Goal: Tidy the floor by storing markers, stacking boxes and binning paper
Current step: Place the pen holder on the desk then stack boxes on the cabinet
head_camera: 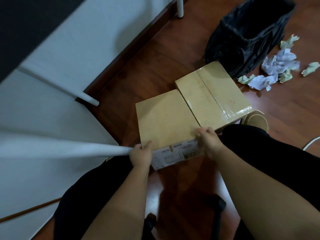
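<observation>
Two boxes (pixel 166 118) (pixel 213 94), both hands (pixel 141 156) (pixel 209 141) gripping one

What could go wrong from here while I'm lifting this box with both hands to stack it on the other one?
1. The left hand and right hand grip only the near box's closest corners, so its far end may sag or slip.
2. The taped box sits right against it, so a low lift could shove it toward the black bin.
3. The white table leg beside your left hand could catch your elbow.
</observation>
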`<action>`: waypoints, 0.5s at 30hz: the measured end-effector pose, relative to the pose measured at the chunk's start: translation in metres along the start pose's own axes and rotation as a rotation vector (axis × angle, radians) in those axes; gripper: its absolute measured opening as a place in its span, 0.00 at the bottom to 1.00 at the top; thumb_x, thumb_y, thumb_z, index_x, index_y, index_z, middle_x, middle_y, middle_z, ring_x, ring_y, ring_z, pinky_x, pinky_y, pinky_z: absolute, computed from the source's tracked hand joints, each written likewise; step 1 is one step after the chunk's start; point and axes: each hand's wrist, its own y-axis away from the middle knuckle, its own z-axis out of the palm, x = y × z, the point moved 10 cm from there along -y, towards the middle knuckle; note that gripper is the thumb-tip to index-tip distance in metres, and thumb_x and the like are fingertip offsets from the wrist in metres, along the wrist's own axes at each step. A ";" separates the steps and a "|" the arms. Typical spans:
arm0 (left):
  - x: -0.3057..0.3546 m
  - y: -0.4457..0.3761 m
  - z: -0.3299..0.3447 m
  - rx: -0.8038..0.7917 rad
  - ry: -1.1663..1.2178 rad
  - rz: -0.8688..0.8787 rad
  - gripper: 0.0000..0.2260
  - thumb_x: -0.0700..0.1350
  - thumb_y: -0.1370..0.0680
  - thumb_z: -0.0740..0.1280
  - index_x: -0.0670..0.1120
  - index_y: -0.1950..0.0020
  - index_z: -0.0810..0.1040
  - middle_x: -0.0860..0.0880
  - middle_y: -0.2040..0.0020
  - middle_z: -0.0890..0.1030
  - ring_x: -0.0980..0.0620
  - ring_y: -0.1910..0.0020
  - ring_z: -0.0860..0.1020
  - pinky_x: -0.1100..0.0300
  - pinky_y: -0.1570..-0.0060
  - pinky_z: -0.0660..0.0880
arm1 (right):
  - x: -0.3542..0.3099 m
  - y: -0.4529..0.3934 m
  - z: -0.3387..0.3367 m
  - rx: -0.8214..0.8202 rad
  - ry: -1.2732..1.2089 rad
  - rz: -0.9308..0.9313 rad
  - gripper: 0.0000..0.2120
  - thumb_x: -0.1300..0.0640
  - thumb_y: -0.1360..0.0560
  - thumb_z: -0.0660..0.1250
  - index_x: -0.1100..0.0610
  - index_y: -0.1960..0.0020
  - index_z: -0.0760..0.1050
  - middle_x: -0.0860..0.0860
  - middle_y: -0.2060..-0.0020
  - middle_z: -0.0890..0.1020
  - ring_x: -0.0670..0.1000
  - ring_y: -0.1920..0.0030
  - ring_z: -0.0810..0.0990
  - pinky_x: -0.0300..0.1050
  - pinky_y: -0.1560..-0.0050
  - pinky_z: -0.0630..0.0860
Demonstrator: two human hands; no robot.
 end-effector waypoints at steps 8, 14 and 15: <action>0.057 0.065 -0.062 0.099 0.608 0.108 0.21 0.49 0.27 0.73 0.47 0.40 0.69 0.45 0.49 0.79 0.47 0.54 0.81 0.52 0.53 0.80 | -0.100 0.095 0.042 -0.130 -0.190 -0.196 0.18 0.55 0.25 0.71 0.52 0.41 0.65 0.54 0.49 0.81 0.54 0.55 0.82 0.53 0.57 0.80; 0.107 0.138 -0.095 -0.024 0.754 0.274 0.25 0.48 0.28 0.76 0.47 0.38 0.67 0.50 0.49 0.78 0.54 0.53 0.80 0.59 0.58 0.76 | -0.153 0.194 0.013 -0.028 -0.339 -0.409 0.19 0.55 0.26 0.71 0.51 0.38 0.69 0.55 0.40 0.79 0.55 0.42 0.80 0.57 0.40 0.77; 0.114 0.151 -0.095 -0.071 0.754 0.306 0.26 0.47 0.29 0.77 0.46 0.38 0.67 0.48 0.48 0.79 0.53 0.52 0.81 0.59 0.57 0.77 | -0.159 0.212 0.004 -0.013 -0.375 -0.438 0.18 0.57 0.25 0.70 0.52 0.37 0.69 0.52 0.42 0.79 0.53 0.44 0.81 0.53 0.45 0.78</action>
